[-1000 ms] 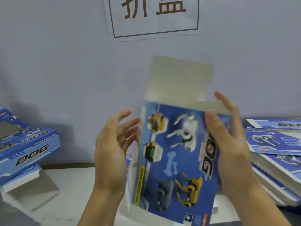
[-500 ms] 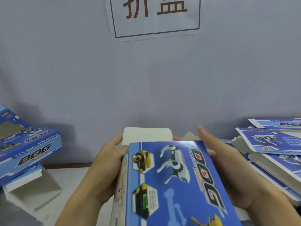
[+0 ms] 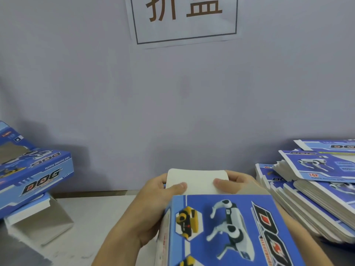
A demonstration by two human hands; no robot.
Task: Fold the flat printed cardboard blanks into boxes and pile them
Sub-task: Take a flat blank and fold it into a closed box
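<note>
I hold a blue printed box (image 3: 226,233) with robot-dog pictures, tilted toward me at the lower middle. Its white end flap (image 3: 197,182) stands at the far end. My left hand (image 3: 151,206) grips the box's left side with its thumb pressed on the flap. My right hand (image 3: 236,181) grips the right far corner, thumb also on the flap; most of that hand is hidden behind the box. A pile of folded blue boxes (image 3: 36,175) stands at the left. A stack of flat printed blanks (image 3: 315,189) lies at the right.
A white table (image 3: 92,227) runs under everything, backed by a grey-lilac wall with a paper sign (image 3: 184,18) bearing brown characters. The bottom folded box at the left has an open white end (image 3: 38,225) facing me.
The box has tipped from upright to lying toward me and come lower and nearer. Both thumbs have come onto the white end flap, which now bends over the far end.
</note>
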